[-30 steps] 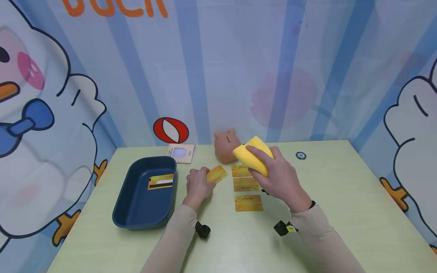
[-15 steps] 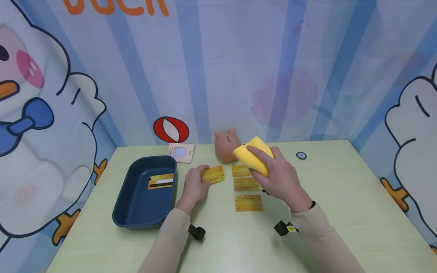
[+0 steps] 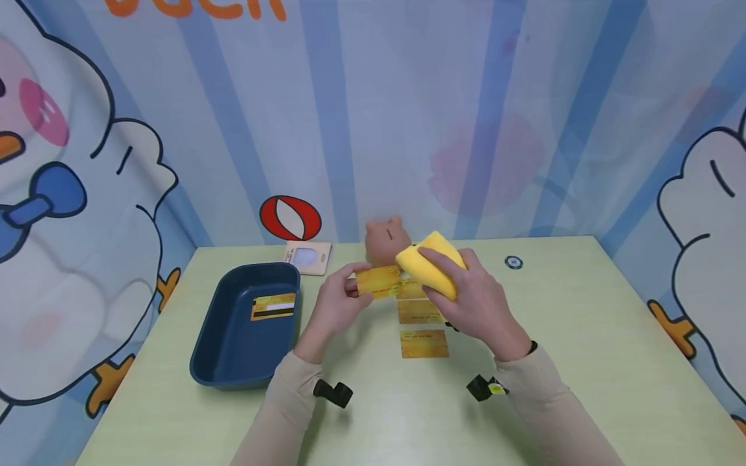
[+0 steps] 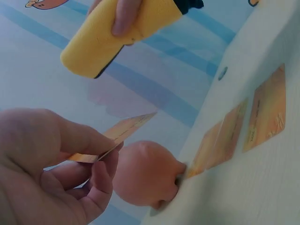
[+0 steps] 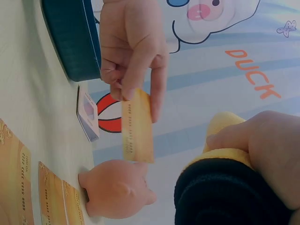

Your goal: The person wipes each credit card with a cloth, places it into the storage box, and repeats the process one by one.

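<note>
In the head view my left hand (image 3: 338,304) pinches a gold bank card (image 3: 377,282) by its left end, lifted off the table. The left wrist view shows this card (image 4: 129,127) tilted between thumb and fingers. My right hand (image 3: 480,304) grips a folded yellow cloth (image 3: 428,265), also held in the air. A dark side of the cloth (image 5: 227,197) shows in the right wrist view. Below the hands lie several gold cards in a column; the nearest card (image 3: 424,343) is fully visible, the farthest partly hidden. Card and cloth appear apart in both wrist views.
A dark blue tray (image 3: 201,349) at the left holds a gold card (image 3: 272,307), stripe side up. Along the back stand a pink piggy bank (image 3: 386,241) and a flat pale card holder (image 3: 309,257). A small round chip (image 3: 513,262) lies at the right.
My left hand has raised the gold card off the table and brought it rightward, near the cloth, straightening it on the way. The right hand has kept its place with the cloth.
</note>
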Demonstrator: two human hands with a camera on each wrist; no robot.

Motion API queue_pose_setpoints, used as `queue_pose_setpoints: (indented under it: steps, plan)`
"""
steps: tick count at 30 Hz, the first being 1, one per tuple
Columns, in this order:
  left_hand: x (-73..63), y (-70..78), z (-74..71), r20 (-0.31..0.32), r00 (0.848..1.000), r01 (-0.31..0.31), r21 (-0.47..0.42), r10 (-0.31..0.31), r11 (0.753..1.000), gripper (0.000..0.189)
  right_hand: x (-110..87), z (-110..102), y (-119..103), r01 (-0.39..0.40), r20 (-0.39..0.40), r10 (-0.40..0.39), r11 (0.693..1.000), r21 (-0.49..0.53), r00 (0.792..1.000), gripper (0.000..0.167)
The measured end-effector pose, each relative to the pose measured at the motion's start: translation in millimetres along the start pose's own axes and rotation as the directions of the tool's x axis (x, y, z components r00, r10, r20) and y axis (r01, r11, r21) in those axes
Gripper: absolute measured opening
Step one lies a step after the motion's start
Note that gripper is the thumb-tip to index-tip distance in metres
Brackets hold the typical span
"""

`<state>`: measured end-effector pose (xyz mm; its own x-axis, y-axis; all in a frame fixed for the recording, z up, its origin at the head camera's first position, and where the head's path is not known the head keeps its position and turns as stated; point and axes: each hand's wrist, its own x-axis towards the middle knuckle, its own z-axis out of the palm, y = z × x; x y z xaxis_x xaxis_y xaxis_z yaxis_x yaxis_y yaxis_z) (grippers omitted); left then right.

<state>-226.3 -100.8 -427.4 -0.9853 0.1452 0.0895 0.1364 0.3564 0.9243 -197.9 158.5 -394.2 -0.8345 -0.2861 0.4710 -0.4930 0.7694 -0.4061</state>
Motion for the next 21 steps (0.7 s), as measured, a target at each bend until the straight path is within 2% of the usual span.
queue_pose_setpoints:
  steps: [4,13,17,21]
  plan:
    - [-1.7,6.5,2.3,0.039,0.999,-0.001,-0.074,0.003,0.997,0.053,-0.1,2,-1,0.004,0.007,-0.004,1.0,0.01,1.0,0.062]
    - [-7.7,6.8,9.3,0.131,0.991,-0.017,-0.169,0.039,0.985,0.05,-2.2,7,-7,0.039,0.026,-0.039,0.999,0.016,0.999,0.064]
    - [-7.6,7.3,10.8,0.169,0.983,-0.037,-0.177,0.068,0.984,0.051,-2.0,9,-10,0.056,0.032,-0.056,0.998,-0.001,0.998,0.065]
    - [-6.0,7.8,10.8,0.226,0.967,-0.071,-0.204,0.117,0.976,0.053,-2.6,11,-11,0.086,0.029,-0.086,0.996,-0.006,0.996,0.065]
